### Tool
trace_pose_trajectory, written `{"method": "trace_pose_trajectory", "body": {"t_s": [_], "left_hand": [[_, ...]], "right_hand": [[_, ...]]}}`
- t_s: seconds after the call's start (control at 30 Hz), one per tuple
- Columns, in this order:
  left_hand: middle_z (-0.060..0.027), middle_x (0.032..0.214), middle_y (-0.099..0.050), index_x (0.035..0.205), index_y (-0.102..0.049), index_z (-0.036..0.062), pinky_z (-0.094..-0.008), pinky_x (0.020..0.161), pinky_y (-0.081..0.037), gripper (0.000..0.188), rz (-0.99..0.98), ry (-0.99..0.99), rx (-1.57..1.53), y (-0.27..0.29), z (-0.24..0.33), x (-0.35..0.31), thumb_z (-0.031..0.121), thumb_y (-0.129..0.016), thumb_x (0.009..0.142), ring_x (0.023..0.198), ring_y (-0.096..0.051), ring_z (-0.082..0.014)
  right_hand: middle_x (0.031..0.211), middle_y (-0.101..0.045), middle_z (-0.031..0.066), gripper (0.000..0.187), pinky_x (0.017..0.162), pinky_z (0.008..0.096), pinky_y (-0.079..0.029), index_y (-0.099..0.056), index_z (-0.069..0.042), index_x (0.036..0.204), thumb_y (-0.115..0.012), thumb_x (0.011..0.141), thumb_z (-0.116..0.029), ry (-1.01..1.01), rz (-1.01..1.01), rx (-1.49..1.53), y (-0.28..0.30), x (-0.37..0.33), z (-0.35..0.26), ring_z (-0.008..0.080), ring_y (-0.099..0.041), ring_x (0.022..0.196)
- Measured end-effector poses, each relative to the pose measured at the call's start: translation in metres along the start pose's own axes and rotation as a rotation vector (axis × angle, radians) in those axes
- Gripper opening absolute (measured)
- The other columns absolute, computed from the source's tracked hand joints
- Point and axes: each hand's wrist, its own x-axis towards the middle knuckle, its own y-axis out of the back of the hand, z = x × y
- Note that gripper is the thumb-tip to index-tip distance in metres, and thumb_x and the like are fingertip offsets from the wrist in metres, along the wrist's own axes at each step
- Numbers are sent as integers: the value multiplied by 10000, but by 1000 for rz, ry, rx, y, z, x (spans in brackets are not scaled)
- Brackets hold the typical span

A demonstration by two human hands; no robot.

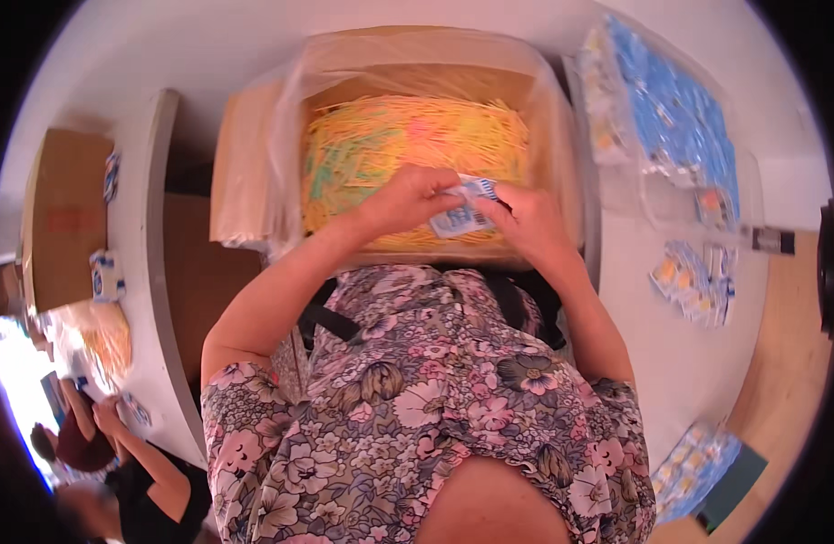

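Observation:
My left hand (406, 198) and my right hand (533, 222) pinch a small blue-and-white printed packet (455, 220) between them, one at each upper side. The packet is tilted, and a barcode shows on its face. Whether anything is inside it, I cannot tell. Just below my hands stands a large cardboard box (381, 45) with a clear plastic liner. Thin yellow, orange and green sticks (417, 127) lie loose in a thick layer inside it, with a pink patch near the middle.
A clear bin (748, 181) of blue packets (680, 100) stands at the right. Filled packets (693, 281) lie on the white table (653, 363) nearby; a bag of packets (698, 467) sits lower right. Another cardboard box (72, 218) and a co-worker (154, 480) are at the left.

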Motion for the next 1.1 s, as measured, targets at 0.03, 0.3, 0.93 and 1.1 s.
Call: {"method": "trace_pose_trajectory", "body": {"t_s": [0.03, 0.3, 0.93, 1.1], "left_hand": [[-95, 743, -619, 997, -649, 24, -269, 633, -455, 177, 27, 9, 5, 5, -2, -8, 96, -653, 836, 697, -554, -76], [-156, 663, -608, 818, -664, 4, -323, 541, -450, 82, 384, 143, 351, 45, -7, -58, 78, -665, 784, 556, -588, -234], [-169, 687, -629, 697, -661, 46, -478, 699, -465, 124, 235, 159, 446, 61, -41, -62, 161, -638, 738, 706, -620, -360], [-177, 689, -629, 713, -659, 44, -474, 694, -470, 121, 228, 158, 449, 63, -43, -65, 156, -631, 748, 704, -619, -367]], "right_hand": [[684, -543, 193, 252, 547, 372, -417, -575, 3, 834, -659, 840, -235, -35, -69, 84, 0, 8, -5, 288, -547, 604], [727, -561, 174, 179, 583, 340, -417, -566, 12, 835, -593, 876, -160, 131, -380, 340, -46, 99, -23, 275, -516, 616], [1342, -499, 127, 365, 1057, 481, -278, -615, -52, 1189, -460, 883, -176, 279, -588, -948, -241, 262, -39, 272, -354, 1323], [1211, -589, 138, 399, 943, 524, -335, -628, -42, 1173, -535, 813, -187, 574, -192, -1065, -203, 231, -51, 327, -384, 1277]]}}
